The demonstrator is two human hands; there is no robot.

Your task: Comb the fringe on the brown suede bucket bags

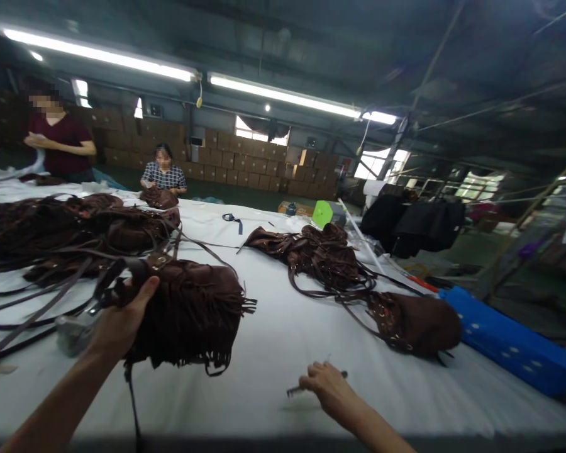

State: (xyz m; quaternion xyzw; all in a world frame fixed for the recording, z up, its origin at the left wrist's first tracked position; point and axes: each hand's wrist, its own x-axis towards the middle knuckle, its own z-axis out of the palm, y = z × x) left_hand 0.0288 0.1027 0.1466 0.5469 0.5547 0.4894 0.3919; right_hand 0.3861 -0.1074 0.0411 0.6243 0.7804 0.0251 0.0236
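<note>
My left hand (126, 314) grips a dark brown fringed bag (193, 308) near its top and strap, thumb over the upper edge. The bag is tilted on its side, its fringe hanging down and a thin strap trailing below. Low over the white table, my right hand (327, 387) is closed around a short, thin dark tool (293, 392). That tool sticks out on both sides of the fingers; its exact kind cannot be made out.
Brown bags lie piled at left (66, 226), with another heap (325, 255) and a single bag (417, 321) toward the right. A blue box (514, 340) stands at the right edge. Two people work across the white table (268, 308).
</note>
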